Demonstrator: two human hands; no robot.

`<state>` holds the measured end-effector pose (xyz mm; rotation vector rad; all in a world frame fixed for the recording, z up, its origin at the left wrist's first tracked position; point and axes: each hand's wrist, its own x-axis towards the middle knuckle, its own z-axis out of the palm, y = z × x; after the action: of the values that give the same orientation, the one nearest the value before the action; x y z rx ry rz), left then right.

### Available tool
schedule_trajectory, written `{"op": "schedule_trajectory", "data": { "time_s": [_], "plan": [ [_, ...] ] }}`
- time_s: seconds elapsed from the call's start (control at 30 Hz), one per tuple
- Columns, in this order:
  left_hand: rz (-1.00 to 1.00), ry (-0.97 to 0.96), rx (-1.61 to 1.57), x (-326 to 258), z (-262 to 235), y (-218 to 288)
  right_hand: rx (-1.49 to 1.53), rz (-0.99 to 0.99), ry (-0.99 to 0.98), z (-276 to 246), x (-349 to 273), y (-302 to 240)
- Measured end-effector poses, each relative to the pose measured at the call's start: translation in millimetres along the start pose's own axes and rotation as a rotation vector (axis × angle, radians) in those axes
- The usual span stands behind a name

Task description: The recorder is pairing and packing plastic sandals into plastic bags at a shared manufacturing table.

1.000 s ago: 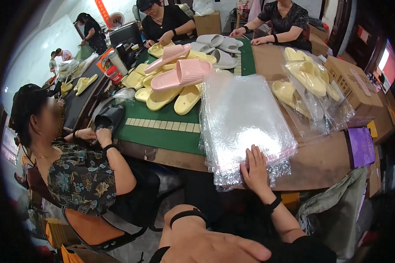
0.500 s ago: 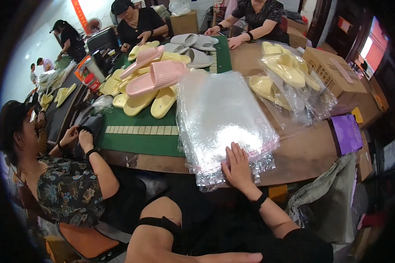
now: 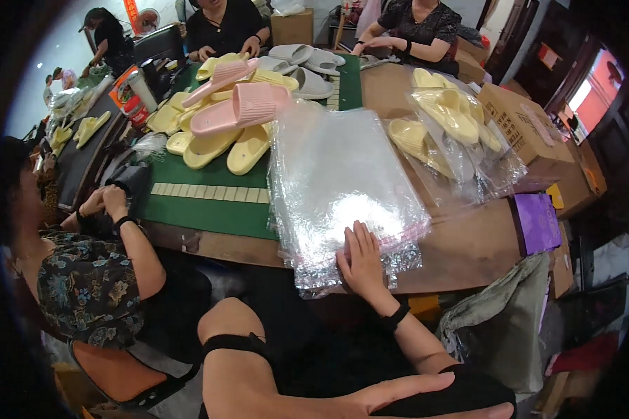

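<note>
My left hand [image 3: 405,397] gets chopped off by the bottom edge, and my right hand [image 3: 362,262] hides the near bags [image 3: 342,188].

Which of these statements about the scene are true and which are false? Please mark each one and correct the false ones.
1. The right hand lies flat on the stack of clear plastic bags. True.
2. The left hand holds a pink slipper. False: it rests on the person's own lap and holds nothing.
3. The pink slippers lie on top of the yellow slippers. True.
4. The purple box stands on the green mat. False: it lies at the right end of the brown table, far from the mat.
5. Some yellow slippers are already inside clear bags. True.
</note>
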<state>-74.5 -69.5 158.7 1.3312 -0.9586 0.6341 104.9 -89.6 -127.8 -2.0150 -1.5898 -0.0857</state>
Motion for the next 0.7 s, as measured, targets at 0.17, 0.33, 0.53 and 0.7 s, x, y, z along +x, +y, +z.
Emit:
{"op": "schedule_trajectory", "data": {
  "time_s": [0.17,0.33,0.53,0.7],
  "plan": [
    [-0.009,0.222,0.011,4,20,-8,0.000,0.010,0.033,-6,2,5],
    [-0.197,-0.047,0.359,3,-12,36,-0.002,-0.004,0.029,-3,0,5],
    [-0.268,0.054,0.169,5,-7,33,-0.019,-0.009,0.026,-5,-2,4],
    [-0.116,0.014,0.199,-2,-14,14,-0.027,-0.020,0.020,-4,0,4]
  ]
}}
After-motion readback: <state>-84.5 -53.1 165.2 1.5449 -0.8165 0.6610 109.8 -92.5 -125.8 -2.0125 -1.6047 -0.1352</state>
